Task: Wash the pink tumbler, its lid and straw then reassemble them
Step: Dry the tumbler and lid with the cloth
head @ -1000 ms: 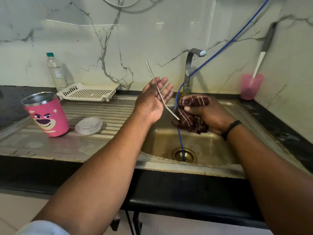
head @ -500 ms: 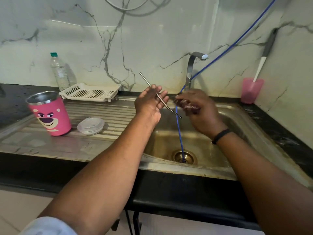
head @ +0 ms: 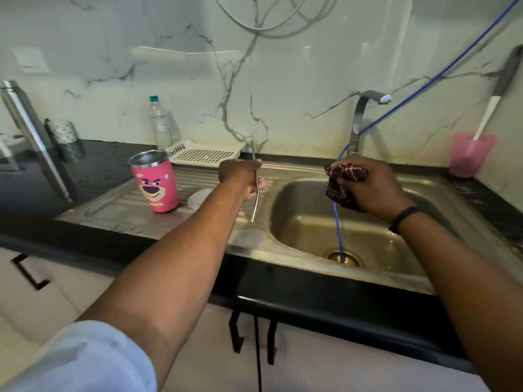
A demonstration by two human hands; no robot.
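The pink tumbler (head: 155, 182) with a bear face stands open and upright on the steel drainboard. Its clear lid (head: 198, 198) lies flat just right of it, partly hidden behind my left forearm. My left hand (head: 240, 176) is closed on the metal straw (head: 256, 202), which hangs nearly upright above the drainboard, right of the tumbler. My right hand (head: 368, 188) grips a dark red patterned cloth (head: 341, 185) over the sink basin (head: 311, 222), in front of the tap.
A steel tap (head: 360, 120) rises behind the basin, and a blue hose (head: 338, 222) runs down into the drain. A white perforated tray (head: 205, 152) and plastic bottle (head: 159, 123) stand behind. A pink cup (head: 469, 154) holds a brush at right. A steel flask (head: 31, 137) stands left.
My left hand carried the straw left, out from over the basin to above the drainboard, and turned it nearly upright. My right hand with the cloth separated from the straw and stayed over the sink.
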